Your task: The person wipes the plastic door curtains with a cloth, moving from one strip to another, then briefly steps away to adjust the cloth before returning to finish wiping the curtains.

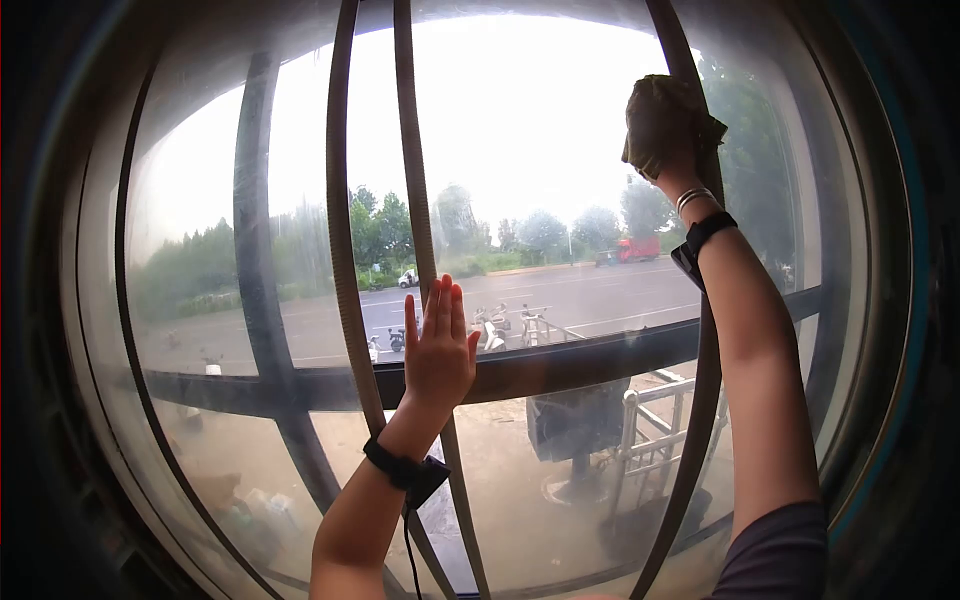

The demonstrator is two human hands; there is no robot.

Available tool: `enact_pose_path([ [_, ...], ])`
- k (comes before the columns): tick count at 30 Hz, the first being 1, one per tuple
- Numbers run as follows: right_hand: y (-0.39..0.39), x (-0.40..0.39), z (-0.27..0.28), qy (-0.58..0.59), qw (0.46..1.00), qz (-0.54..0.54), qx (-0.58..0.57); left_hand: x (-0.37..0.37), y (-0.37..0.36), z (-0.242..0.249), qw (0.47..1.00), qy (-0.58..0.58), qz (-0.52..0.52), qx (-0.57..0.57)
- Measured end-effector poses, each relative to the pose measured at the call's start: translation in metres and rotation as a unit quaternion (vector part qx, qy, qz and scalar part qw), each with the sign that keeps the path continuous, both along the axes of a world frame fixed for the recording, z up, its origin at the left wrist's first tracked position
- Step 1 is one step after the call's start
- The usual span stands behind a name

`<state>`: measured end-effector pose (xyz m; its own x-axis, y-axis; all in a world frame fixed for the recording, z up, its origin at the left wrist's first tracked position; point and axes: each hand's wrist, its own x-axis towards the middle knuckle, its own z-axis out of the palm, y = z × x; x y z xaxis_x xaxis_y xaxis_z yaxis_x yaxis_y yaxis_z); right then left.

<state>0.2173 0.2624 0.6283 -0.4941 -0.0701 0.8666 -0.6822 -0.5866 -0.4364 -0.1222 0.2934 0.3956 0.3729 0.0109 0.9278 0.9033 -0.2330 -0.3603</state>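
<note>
I face a large window pane (540, 150) with vertical frame bars. My left hand (438, 350) lies flat on the glass by the middle frame bar (420, 200), fingers together and pointing up, holding nothing. A black band sits on that wrist. My right hand (665, 150) is raised high at the upper right and presses a dark olive cloth (660, 115) against the glass next to the right frame bar (700, 340). Bracelets and a black band are on the right wrist.
A dark horizontal rail (560, 365) crosses outside at mid height. Beyond the glass lie a road, parked scooters (490, 330), a red truck (637, 248) and trees. A white metal railing (660, 420) stands below right. The pane's left part looks hazy.
</note>
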Motion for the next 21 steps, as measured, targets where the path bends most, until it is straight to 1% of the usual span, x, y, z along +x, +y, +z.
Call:
enact_pose_path([
  [1,-0.03,-0.033,-0.011,0.117,0.883,0.433,-0.135,0.0,-0.003,0.001,1.0,-0.004,0.008,0.001],
  [2,-0.046,-0.056,-0.014,0.201,0.56,0.765,-0.245,0.001,-0.007,0.005,1.0,-0.015,-0.007,-0.013],
  [3,-0.017,-0.045,-0.003,0.188,0.555,0.771,-0.249,0.0,-0.012,0.012,0.999,-0.026,-0.022,-0.022],
  [4,0.036,-0.019,0.012,0.065,0.613,0.758,-0.213,-0.001,-0.017,0.022,0.998,-0.036,-0.046,0.0],
  [5,0.068,-0.008,0.023,-0.055,0.661,0.729,-0.169,-0.002,-0.025,0.031,0.999,-0.038,-0.038,0.008],
  [6,0.07,-0.016,0.028,-0.064,0.658,0.732,-0.164,-0.002,-0.035,0.041,0.996,-0.066,-0.051,-0.037],
  [7,0.072,-0.023,0.034,-0.118,0.626,0.751,-0.177,-0.004,-0.04,0.052,0.99,-0.094,-0.068,-0.081],
  [9,0.074,-0.038,0.036,-0.22,0.558,0.773,-0.209,-0.008,-0.037,0.073,0.992,-0.095,-0.059,-0.051],
  [10,0.073,-0.047,0.031,-0.266,0.521,0.779,-0.225,-0.008,-0.041,0.084,0.99,-0.112,-0.042,-0.074],
  [11,0.039,-0.078,0.016,-0.221,0.534,0.789,-0.209,-0.009,-0.042,0.094,0.986,-0.13,-0.027,-0.096],
  [12,0.037,-0.084,0.019,-0.084,0.493,0.842,-0.202,-0.012,-0.039,0.101,0.992,-0.12,-0.019,-0.031],
  [13,0.036,-0.091,0.021,0.057,0.438,0.877,-0.19,-0.013,-0.036,0.107,0.992,-0.12,-0.019,-0.028],
  [14,0.033,-0.095,0.022,0.054,0.439,0.877,-0.189,-0.015,-0.033,0.113,0.993,-0.114,-0.029,0.025],
  [15,0.001,-0.118,0.011,0.093,0.443,0.863,-0.224,-0.016,-0.032,0.117,0.99,-0.108,-0.039,0.077],
  [16,-0.017,-0.129,0.005,0.133,0.446,0.847,-0.257,-0.016,-0.03,0.119,0.992,-0.099,-0.047,0.068],
  [17,0.068,-0.094,0.02,-0.254,0.438,0.823,-0.259,-0.016,-0.03,0.119,0.992,-0.098,-0.05,0.068],
  [19,0.04,-0.135,0.017,-0.135,0.346,0.885,-0.28,-0.014,-0.03,0.119,0.992,-0.099,-0.071,0.039],
  [21,-0.009,-0.184,0.018,0.058,0.342,0.868,-0.355,-0.014,-0.025,0.121,0.992,-0.093,-0.072,0.047],
])
